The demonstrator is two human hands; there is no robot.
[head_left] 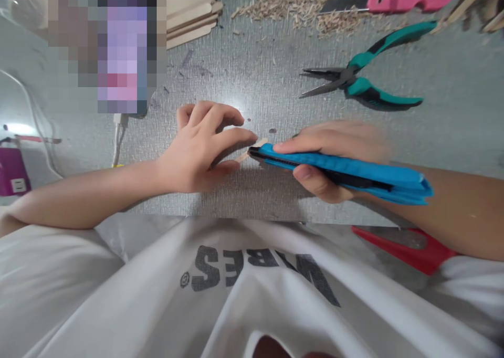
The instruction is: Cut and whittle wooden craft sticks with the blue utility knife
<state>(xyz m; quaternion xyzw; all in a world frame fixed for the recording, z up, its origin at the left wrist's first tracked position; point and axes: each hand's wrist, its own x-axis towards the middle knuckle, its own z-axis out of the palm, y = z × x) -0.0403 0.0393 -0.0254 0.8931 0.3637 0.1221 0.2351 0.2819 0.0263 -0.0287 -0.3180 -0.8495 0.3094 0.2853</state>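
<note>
My right hand (326, 148) is wrapped round a blue utility knife (366, 174), its thumb below and fingers along the top. The knife's black tip points left, right over a small piece of wooden stick (243, 157) on the table. My left hand (205, 143) presses that piece, with the thumb at its lower end and the index finger close to its upper end. The other left fingers are curled on the tabletop. The knife's tip covers the middle of the wood, and a blade cannot be made out there.
Teal-handled pliers (348, 77) lie with jaws apart beyond my right hand. Behind them are a pink-handled knife (409, 0) and wood shavings (283, 3). Flat wooden sticks (192, 11) are stacked at the back. A white cable (116, 143) runs at left, near a purple box (12, 170).
</note>
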